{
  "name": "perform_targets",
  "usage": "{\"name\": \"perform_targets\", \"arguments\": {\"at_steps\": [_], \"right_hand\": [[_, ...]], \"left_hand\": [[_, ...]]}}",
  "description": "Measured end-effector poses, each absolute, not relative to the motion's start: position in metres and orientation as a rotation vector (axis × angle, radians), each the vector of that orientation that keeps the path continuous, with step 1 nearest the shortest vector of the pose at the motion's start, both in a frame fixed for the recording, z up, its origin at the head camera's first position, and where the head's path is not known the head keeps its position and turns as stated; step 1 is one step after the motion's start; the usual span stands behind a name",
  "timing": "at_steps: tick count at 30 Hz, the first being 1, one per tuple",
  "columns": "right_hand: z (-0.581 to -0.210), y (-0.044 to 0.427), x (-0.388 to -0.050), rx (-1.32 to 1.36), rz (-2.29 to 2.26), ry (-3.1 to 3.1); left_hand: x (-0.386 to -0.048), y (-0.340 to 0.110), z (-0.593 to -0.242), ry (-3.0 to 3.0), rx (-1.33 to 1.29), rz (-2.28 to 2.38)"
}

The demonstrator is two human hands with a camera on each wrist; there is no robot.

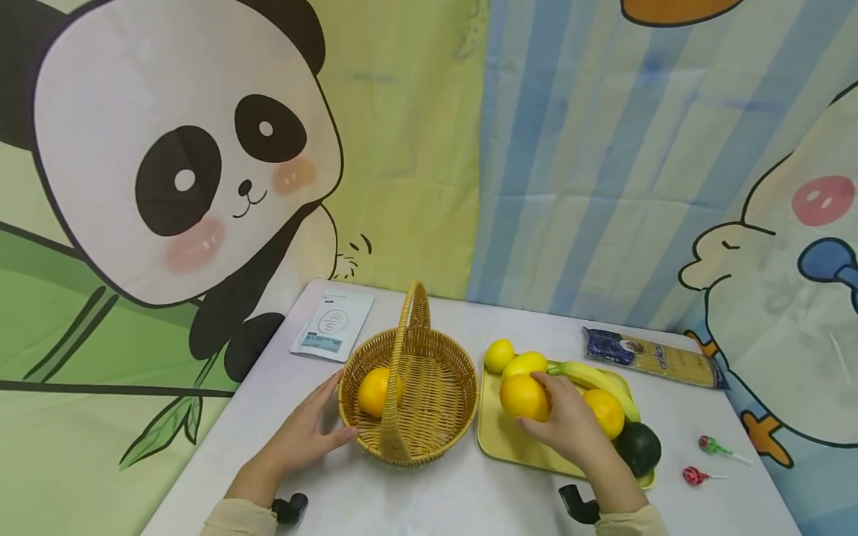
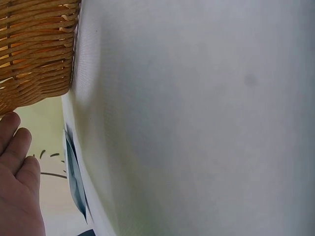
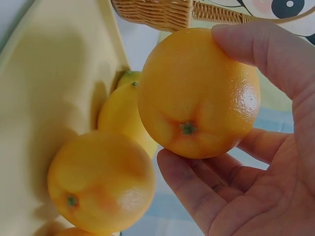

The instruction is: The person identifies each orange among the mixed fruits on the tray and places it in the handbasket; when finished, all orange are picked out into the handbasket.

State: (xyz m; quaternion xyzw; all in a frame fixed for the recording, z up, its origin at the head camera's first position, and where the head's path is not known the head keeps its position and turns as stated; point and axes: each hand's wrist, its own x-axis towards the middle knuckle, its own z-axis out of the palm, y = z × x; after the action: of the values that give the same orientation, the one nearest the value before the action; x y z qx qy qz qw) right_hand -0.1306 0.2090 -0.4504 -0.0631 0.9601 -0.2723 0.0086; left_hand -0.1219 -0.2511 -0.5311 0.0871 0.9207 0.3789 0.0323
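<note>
My right hand (image 1: pixel 570 424) pinches an orange (image 1: pixel 525 397) between thumb and fingers over the yellow tray (image 1: pixel 496 439). The right wrist view shows the held orange (image 3: pixel 199 93) in the fingers of the right hand (image 3: pixel 266 187), with another orange (image 3: pixel 101 182) beside it, lower on the tray. Fingers extended, my left hand (image 1: pixel 302 435) rests against the left side of the wicker basket (image 1: pixel 429 402), which holds one orange (image 1: pixel 375 391). In the left wrist view, the left hand (image 2: pixel 19 182) is just by the basket's weave (image 2: pixel 39 49).
Around the tray lie a lemon (image 1: pixel 499 356), a banana (image 1: pixel 599 381), an orange (image 1: pixel 603 413) and a dark green round fruit (image 1: pixel 638 449). A white pouch (image 1: pixel 333 325) lies behind the basket, left. Pasta (image 1: pixel 653 357) and two lollipops (image 1: pixel 710 444) lie at right.
</note>
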Motion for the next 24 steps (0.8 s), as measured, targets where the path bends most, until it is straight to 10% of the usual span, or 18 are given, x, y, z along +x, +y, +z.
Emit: {"name": "perform_targets", "arguments": {"at_steps": [24], "right_hand": [[-0.432,0.212,-0.142,-0.283,-0.827,3.044]], "left_hand": [[-0.121,-0.251,-0.53,2.833,0.269,1.174]]}}
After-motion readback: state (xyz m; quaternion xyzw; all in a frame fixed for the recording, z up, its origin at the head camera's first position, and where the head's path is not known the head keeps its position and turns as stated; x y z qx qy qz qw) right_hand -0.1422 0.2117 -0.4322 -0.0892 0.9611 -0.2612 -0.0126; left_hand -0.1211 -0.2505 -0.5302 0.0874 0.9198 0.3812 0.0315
